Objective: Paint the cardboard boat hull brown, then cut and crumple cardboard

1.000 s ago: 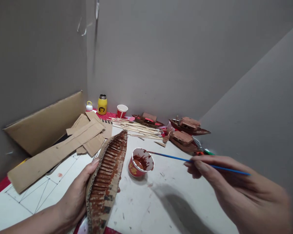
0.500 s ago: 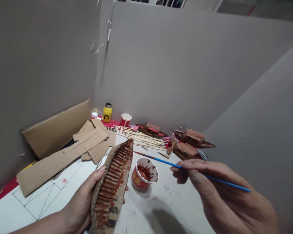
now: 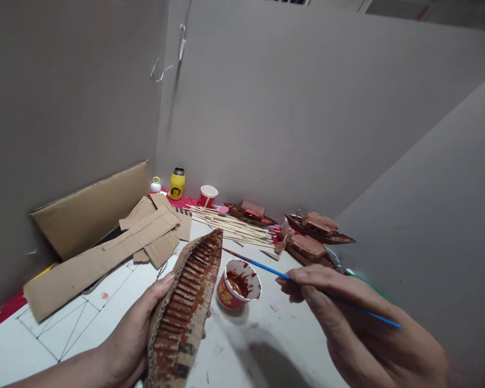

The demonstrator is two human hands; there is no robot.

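Note:
A boat-shaped piece of corrugated cardboard (image 3: 185,302), partly covered in reddish-brown paint, is tilted up in my left hand (image 3: 133,328), thumb on its left edge and fingertips showing at its right. Bare cardboard shows along its lower right side. My right hand (image 3: 355,318) pinches a thin blue paintbrush (image 3: 262,265) between thumb and fingers. The brush's brown tip lies close to the upper right edge of the cardboard boat; whether it touches I cannot tell. Below the brush stands a red paper cup (image 3: 232,293) with brown paint inside and smeared on its wall.
Cardboard strips (image 3: 105,250) and a larger cardboard sheet (image 3: 97,207) lie at left. Thin wooden sticks (image 3: 234,226) spread across the back, near a yellow bottle (image 3: 177,184) and another paper cup (image 3: 207,196). Several brown model boats (image 3: 317,226) stand at back right. Grey walls enclose the table.
My right hand and the paintbrush have shifted slightly left, the brush tip staying near the cardboard boat's edge. My left hand keeps its hold. The whole view has shifted slightly.

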